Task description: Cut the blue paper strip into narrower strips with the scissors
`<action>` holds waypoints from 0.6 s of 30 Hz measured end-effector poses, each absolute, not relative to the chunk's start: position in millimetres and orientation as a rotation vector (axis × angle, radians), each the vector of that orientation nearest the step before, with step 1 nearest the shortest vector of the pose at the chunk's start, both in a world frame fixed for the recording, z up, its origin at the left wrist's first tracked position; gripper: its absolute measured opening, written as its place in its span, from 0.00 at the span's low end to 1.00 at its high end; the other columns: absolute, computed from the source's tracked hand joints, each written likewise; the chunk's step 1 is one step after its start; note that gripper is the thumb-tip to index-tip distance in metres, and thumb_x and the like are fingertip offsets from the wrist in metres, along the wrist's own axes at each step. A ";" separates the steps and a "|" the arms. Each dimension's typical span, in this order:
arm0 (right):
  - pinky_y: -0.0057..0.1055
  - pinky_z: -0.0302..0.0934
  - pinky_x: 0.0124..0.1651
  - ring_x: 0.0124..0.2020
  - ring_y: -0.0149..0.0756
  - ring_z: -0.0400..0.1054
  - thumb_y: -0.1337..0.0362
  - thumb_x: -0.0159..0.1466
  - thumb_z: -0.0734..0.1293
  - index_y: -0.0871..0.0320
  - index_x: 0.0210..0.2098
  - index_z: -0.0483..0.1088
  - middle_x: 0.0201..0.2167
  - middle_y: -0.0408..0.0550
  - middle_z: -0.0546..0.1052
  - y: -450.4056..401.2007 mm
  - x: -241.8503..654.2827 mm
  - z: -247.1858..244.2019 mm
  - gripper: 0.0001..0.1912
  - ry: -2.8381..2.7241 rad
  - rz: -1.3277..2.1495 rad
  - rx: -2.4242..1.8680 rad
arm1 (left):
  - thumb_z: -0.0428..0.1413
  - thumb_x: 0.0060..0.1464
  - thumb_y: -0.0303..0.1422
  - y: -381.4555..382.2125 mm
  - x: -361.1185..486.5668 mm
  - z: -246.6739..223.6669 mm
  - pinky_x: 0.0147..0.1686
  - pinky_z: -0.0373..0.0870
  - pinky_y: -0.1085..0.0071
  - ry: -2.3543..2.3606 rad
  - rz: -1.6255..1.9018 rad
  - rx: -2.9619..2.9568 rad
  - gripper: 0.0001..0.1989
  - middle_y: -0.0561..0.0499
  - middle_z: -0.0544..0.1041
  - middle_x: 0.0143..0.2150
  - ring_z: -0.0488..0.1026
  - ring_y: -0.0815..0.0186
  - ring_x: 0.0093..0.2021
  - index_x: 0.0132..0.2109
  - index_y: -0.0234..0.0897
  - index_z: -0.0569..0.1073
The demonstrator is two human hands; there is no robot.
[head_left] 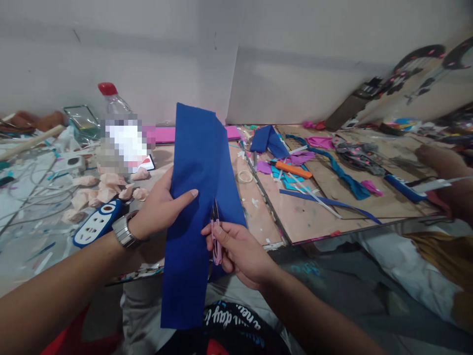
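A long sheet of blue crepe paper [192,217], perhaps fabric, stands nearly upright in front of me. My left hand [162,209] grips its left edge, thumb across the front and the other fingers hidden behind. Pink-handled scissors [216,241] are in my right hand [240,251], fingers wrapped round the handles. Their dark blades point up and lie at the slit between the left strip and the blue part behind on the right. How far the blades are apart I cannot make out.
Pale peach crumpled pieces [107,187] and a blue-and-white power strip [98,224] lie left. Behind stands a red-capped bottle [114,101]. To the right are a tape roll [244,177], an orange cutter [293,170] and blue scraps [268,140]. Another person's hand [443,165] is at far right.
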State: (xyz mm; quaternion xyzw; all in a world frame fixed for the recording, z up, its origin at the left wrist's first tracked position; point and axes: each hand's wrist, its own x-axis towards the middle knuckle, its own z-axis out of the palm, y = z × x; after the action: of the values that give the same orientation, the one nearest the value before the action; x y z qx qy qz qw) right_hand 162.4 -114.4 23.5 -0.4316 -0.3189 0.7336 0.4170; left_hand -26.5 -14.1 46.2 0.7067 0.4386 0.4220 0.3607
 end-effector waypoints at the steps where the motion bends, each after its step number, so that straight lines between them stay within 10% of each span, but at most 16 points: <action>1: 0.21 0.46 0.14 0.15 0.18 0.59 0.43 0.59 0.76 0.60 0.39 0.77 0.27 0.39 0.74 -114.3 162.3 22.8 0.25 -0.807 1.837 -1.076 | 0.62 0.60 0.40 -14.3 -26.6 46.5 0.68 0.66 0.51 1.120 1.097 1.819 0.31 0.43 0.75 0.65 0.72 0.52 0.64 0.67 0.38 0.68; 18: 0.21 0.45 0.15 0.14 0.18 0.57 0.45 0.61 0.75 0.60 0.37 0.75 0.26 0.38 0.73 -114.0 158.9 20.5 0.22 -0.837 1.789 -1.089 | 0.63 0.59 0.37 -13.6 -27.4 45.7 0.68 0.66 0.47 1.030 1.142 1.749 0.33 0.42 0.75 0.65 0.72 0.50 0.64 0.69 0.38 0.67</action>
State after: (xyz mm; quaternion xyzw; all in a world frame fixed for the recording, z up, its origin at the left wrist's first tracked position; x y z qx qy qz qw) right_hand 158.9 -114.0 20.5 -0.4360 -0.3353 0.7167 0.4287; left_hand -27.4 -13.6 45.7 0.6900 0.4061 0.4504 0.3952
